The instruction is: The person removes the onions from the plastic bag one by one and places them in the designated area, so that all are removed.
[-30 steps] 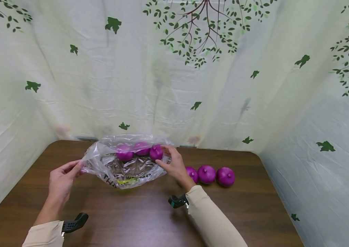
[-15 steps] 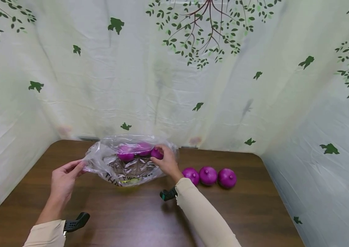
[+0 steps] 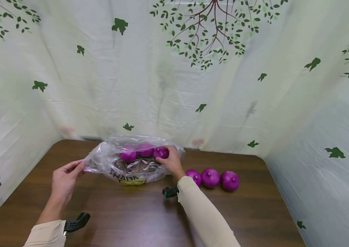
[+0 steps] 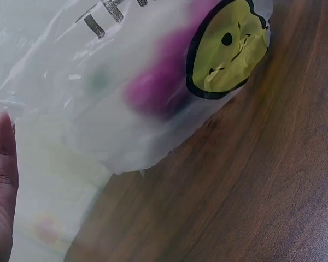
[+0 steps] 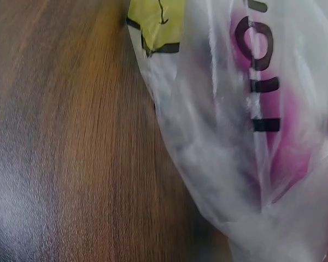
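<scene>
Left grip (image 3: 62, 180), left of frame: pinched on bag (image 3: 102, 158). Right grip (image 3: 173, 164), centre: curled round 1 onion (image 3: 160, 152). Advisable: bag taut (it may snag), release low.

The brown, wood-grained tabletop (image 3: 125, 212) is enclosed at the back and both sides by pale, creased sheeting (image 3: 137, 82), which is printed with green leaves (image 3: 120, 26) and leafy branches (image 3: 214, 5); a soft sheen is cast on the wood.
</scene>
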A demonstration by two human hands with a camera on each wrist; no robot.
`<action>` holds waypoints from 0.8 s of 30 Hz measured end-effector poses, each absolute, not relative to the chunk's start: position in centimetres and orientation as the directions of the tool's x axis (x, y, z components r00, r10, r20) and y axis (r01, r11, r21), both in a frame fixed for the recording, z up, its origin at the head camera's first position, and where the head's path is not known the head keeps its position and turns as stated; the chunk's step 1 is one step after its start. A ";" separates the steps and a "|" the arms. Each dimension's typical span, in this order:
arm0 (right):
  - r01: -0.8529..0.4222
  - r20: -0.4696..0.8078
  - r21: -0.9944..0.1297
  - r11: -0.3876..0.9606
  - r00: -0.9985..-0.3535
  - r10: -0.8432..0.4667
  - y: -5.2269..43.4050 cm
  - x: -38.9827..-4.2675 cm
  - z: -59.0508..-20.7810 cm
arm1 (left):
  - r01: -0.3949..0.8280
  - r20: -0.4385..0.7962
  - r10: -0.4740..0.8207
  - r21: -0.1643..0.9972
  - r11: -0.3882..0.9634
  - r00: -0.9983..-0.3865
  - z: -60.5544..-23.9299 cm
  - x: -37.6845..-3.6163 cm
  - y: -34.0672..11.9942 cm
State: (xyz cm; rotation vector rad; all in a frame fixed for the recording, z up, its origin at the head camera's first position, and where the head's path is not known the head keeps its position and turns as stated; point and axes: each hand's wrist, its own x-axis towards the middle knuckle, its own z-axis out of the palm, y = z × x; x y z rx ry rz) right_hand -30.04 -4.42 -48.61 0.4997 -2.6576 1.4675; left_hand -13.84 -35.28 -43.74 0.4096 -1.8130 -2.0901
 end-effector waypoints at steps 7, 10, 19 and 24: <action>-0.284 0.180 -0.803 0.525 -0.954 -0.240 -4.2 -30.5 -49.2 | 0.043 -0.006 -0.434 0.994 -0.103 -0.901 -43.9 -13.8 -35.3; -0.288 0.182 -0.795 0.534 -0.953 -0.243 -4.2 -30.7 -49.3 | 0.043 -0.006 -0.435 0.994 -0.103 -0.900 -43.9 -13.8 -35.3; -0.298 0.170 -0.755 0.584 -0.949 -0.264 -4.4 -30.9 -49.4 | 0.045 -0.002 -0.434 0.994 -0.099 -0.901 -43.7 -13.8 -35.4; -0.259 0.128 -0.747 0.612 -0.960 -0.250 -4.5 -31.0 -49.4 | 0.049 0.002 -0.434 0.994 -0.097 -0.901 -43.7 -13.7 -35.5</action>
